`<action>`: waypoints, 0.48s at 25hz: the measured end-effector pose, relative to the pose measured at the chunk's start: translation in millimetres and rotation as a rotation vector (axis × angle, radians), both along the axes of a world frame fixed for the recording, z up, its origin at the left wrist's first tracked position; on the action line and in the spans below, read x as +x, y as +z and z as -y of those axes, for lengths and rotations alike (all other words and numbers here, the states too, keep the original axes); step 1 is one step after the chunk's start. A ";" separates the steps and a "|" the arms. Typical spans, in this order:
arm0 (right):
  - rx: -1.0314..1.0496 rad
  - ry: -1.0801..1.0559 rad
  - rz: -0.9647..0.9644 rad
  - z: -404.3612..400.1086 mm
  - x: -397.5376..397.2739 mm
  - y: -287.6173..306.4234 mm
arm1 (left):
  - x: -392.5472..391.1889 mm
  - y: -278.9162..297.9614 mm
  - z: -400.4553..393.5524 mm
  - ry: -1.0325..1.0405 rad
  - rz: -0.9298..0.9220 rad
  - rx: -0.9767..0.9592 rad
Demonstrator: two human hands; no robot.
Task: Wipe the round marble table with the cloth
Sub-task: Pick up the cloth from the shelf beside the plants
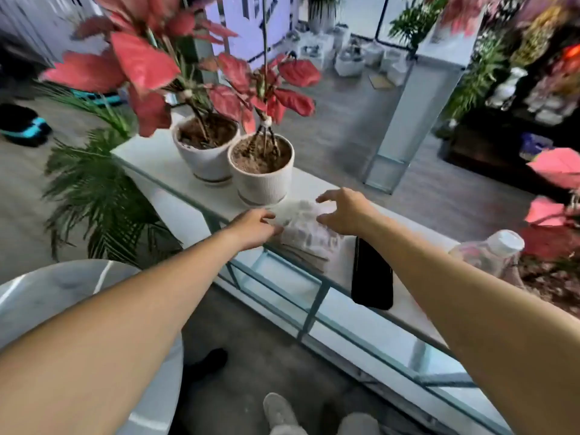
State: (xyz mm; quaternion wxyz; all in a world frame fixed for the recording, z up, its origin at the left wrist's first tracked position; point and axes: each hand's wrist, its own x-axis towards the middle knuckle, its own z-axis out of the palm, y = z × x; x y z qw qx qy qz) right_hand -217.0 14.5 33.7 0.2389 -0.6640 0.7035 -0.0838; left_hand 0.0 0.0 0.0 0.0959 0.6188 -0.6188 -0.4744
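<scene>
From the head camera, both bare arms reach forward over a long white shelf (188,199) with a glass-and-metal frame below it. The cloth (306,229), pale and crumpled, lies on that shelf between the two hands, on top of a small stack of flat folded pieces. The left hand (254,227) sits at the cloth's left edge with its fingertips touching the fabric; the fingers are curled in toward it, but whether they have actually pinched the cloth cannot be told. The right hand (343,211) hovers at the cloth's right side with fingers spread and arched, thumb low near the fabric and the other fingers above its far edge, closed on nothing. Just beyond the left hand and the cloth stands a white ribbed pot (262,171) with a red-leaved plant, and a second white pot (204,152) stands behind it, farther left. Just beside the right wrist, on the near side of the cloth, a black phone (372,274) lies flat on the shelf. Farther right of the right forearm a clear plastic bottle (489,252) with a white cap lies tilted. The round marble table (62,296) is well back from both hands, under the left forearm at the lower left, its grey-veined top showing.
</scene>
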 end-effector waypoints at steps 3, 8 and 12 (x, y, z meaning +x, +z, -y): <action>0.064 -0.044 -0.077 11.6 -6.8 -21.2 | -20.7 -14.6 9.9 -0.025 0.049 -0.034; 0.213 -0.174 0.001 27.0 -3.0 -30.6 | -34.3 -24.8 8.6 0.031 0.048 -0.042; 0.322 0.041 0.022 35.6 26.2 -12.5 | -6.4 -15.7 -7.8 0.076 -0.030 0.113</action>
